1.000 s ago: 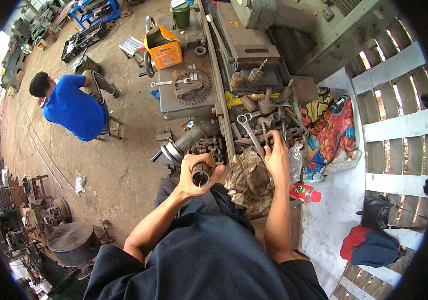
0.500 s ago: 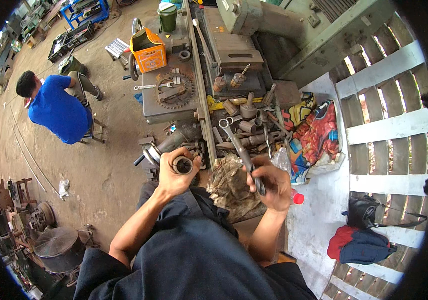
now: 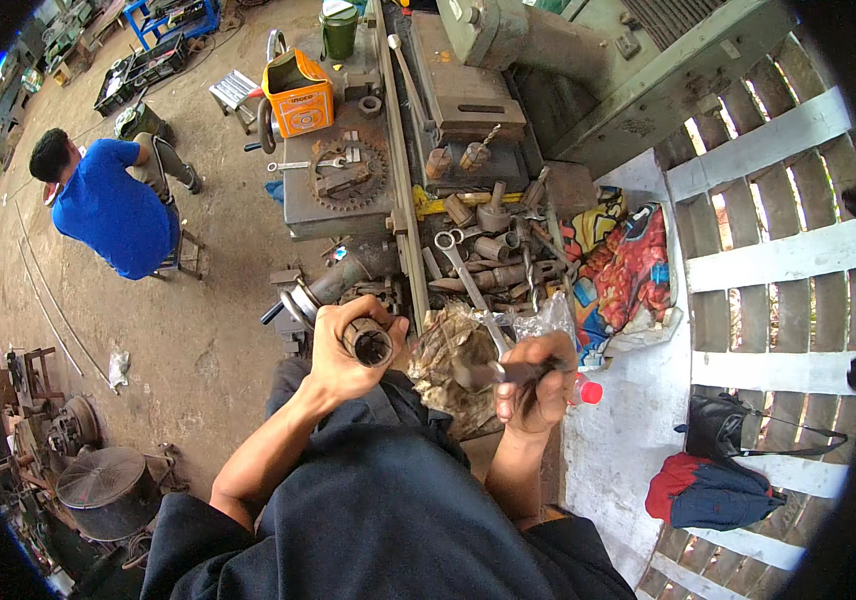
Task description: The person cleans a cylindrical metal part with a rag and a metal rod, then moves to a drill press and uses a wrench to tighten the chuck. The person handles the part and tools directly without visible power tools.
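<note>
My left hand [image 3: 336, 362] is wrapped round a short hollow metal sleeve [image 3: 355, 333], its open end turned up toward me. In my right hand [image 3: 541, 390], over a dirty rag [image 3: 443, 350], is a dark rod-like metal tool [image 3: 493, 374]. It is smeared by motion, one end pointing left toward the sleeve; a gap remains between them. Its exact kind cannot be made out. Just beyond the right hand, a combination wrench [image 3: 465, 272] lies on the bench among several metal sockets and drill bits [image 3: 498, 250].
A steel table [image 3: 298, 215] ahead bears a toothed ring [image 3: 376, 190], a spanner [image 3: 293, 165] and an orange container [image 3: 306, 108]. Colourful cloth [image 3: 633, 270] lies right, near a red bottle cap [image 3: 590, 392]. A person in blue [image 3: 116, 215] sits at left; a slatted wall [image 3: 778, 260] stands right.
The dark tool in my right hand has swung from pointing forward to pointing left, toward the sleeve. My left hand has tilted the sleeve's open end slightly rightward and kept its hold.
</note>
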### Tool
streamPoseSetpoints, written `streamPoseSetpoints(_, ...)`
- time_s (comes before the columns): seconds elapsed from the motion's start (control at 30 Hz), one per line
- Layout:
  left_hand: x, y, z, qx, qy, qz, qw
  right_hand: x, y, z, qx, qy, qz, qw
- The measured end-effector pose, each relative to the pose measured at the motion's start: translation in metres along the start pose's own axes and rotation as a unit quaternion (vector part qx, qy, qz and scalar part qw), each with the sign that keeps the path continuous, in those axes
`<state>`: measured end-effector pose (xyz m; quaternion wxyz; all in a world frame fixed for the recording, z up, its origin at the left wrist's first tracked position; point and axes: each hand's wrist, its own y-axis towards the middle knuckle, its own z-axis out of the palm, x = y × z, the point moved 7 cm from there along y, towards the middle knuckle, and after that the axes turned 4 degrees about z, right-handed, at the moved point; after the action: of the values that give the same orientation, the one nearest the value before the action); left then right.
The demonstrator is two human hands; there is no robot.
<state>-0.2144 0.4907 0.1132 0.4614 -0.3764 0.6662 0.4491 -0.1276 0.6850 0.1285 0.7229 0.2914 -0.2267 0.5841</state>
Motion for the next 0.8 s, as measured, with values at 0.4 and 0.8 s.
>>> streamPoseSetpoints(0.4,-0.008,-0.006,-0.001,-0.012,0.029,0.093,0.995,0.044,-0.007,0.104,0.189,-0.445,-0.227,0.845)
streamPoseSetpoints(0.8,-0.007,-0.010,-0.002,-0.009,0.054,0.111,0.992,0.017,0.005,0.138,0.238,-0.570,-0.230,0.752)
